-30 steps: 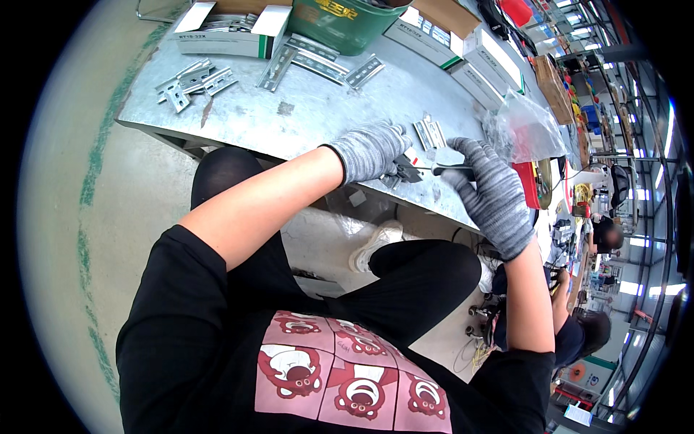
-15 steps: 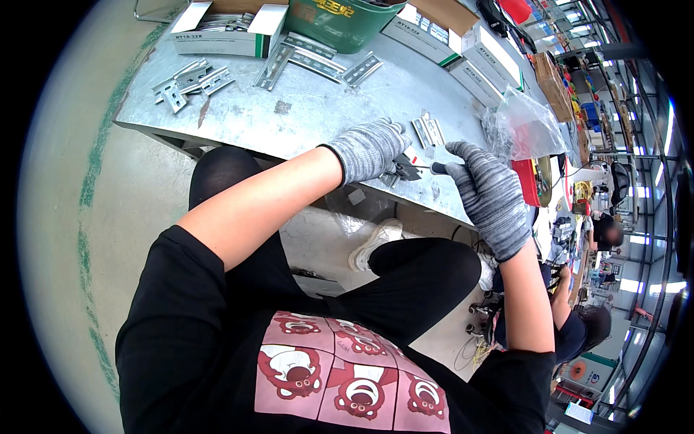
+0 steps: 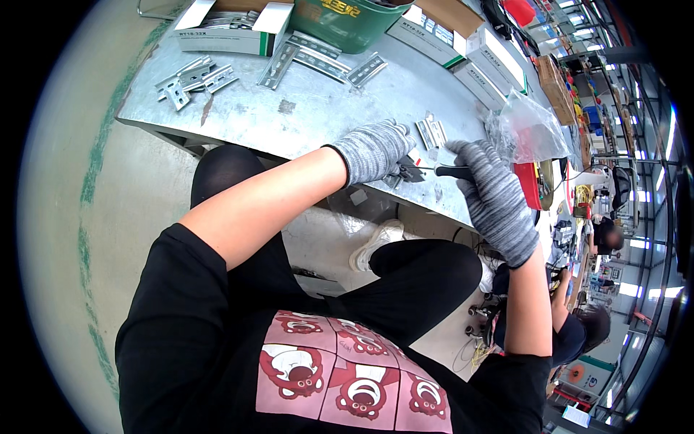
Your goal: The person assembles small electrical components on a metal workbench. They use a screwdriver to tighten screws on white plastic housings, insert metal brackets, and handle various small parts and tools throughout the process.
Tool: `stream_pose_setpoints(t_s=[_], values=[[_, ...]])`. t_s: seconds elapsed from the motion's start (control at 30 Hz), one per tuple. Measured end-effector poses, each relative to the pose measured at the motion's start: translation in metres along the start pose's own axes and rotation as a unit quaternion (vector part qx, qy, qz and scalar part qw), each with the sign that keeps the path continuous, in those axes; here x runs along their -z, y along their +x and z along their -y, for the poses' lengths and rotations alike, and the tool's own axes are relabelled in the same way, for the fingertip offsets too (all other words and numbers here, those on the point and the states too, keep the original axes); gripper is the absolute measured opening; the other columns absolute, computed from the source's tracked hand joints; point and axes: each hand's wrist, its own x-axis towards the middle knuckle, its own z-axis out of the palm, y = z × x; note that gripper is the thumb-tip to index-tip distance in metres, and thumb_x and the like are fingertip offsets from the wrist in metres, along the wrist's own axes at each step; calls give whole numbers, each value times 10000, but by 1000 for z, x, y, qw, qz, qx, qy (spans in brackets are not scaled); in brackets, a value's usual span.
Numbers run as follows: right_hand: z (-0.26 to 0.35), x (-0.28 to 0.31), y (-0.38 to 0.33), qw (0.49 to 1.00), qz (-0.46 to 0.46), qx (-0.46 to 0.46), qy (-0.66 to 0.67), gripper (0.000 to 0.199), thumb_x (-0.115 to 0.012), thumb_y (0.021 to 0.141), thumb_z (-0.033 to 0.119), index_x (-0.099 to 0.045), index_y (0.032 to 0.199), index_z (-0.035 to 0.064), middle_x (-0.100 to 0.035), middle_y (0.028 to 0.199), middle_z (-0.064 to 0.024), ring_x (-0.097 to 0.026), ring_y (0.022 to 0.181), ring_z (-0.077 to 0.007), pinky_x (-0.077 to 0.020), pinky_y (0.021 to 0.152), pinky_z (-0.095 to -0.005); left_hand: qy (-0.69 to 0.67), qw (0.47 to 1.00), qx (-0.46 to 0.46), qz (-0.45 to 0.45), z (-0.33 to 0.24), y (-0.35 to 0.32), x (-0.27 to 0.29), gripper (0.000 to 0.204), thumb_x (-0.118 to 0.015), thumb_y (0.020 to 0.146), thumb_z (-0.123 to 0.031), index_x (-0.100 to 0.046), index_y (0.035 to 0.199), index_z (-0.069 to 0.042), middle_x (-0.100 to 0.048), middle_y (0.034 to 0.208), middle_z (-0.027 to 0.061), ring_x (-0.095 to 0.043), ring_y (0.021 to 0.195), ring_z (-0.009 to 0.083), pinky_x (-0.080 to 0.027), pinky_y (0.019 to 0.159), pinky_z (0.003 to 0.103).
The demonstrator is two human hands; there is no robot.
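My left hand [image 3: 374, 152], in a grey knitted glove, is closed round a small dark part [image 3: 412, 172] with a white and red patch, at the front edge of the table. Most of that part is hidden by the fingers. My right hand [image 3: 497, 195], gloved the same way, grips a screwdriver by its black handle [image 3: 454, 172]. Its thin shaft points left and meets the small part. Just beyond the hands lie short slotted metal rails [image 3: 431, 133].
More metal rails lie at the table's [image 3: 249, 119] left [image 3: 194, 78] and far side [image 3: 311, 56]. An open carton [image 3: 225, 40], a green bin [image 3: 348, 25] and further boxes [image 3: 426, 40] line the back. A clear plastic bag [image 3: 533, 129] and red container [image 3: 528, 184] stand right. Another person [image 3: 578, 333] sits farther right.
My right hand has shifted slightly right and down, showing more of the screwdriver's black handle. My left hand stays nearly in place on the small part.
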Motion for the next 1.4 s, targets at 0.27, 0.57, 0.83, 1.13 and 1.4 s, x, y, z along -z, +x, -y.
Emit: stream_pose_setpoints(t_s=[0.27,0.57,0.83,1.13,1.4], values=[[5,4,2,999,31,-12,9,445,-703,807,145,-564,1223,67,-578,1022,-162,-617,864,-367,-510,759,-435,4,1000,-1,-17,4,2,-6,468,-750,778,-211,-578,1166,-14,-581,1177,210,-564,1119,348,-451,984,400],[-9,-1,0,1000,4,-20,21,314,-635,886,181,-597,1177,69,-637,970,-190,-645,876,-360,-514,741,-432,9,1000,1,-11,2,2,-5,497,-749,780,-230,-575,1194,-16,-565,1218,218,-539,1161,351,-431,1015,394],[-5,-3,-4,998,19,-61,28,347,-674,841,131,-581,1166,56,-582,1059,-167,-626,907,-392,-509,759,-452,9,1000,0,5,0,3,-3,487,-748,783,-234,-578,1183,-16,-566,1217,216,-542,1155,348,-435,1008,397],[1,-6,0,996,24,-84,7,380,-648,855,126,-569,1223,71,-570,988,-172,-628,808,-360,-508,721,-431,23,999,-10,-23,2,2,-6,456,-748,779,-227,-580,1148,-20,-584,1140,206,-574,1088,344,-459,963,403],[-6,-3,1,995,54,-75,-40,288,-670,829,123,-620,1105,59,-574,959,-185,-608,876,-369,-501,739,-421,8,1000,-3,-25,3,7,-10,466,-771,737,-189,-599,1137,-25,-585,1117,184,-567,1088,336,-464,954,397]])
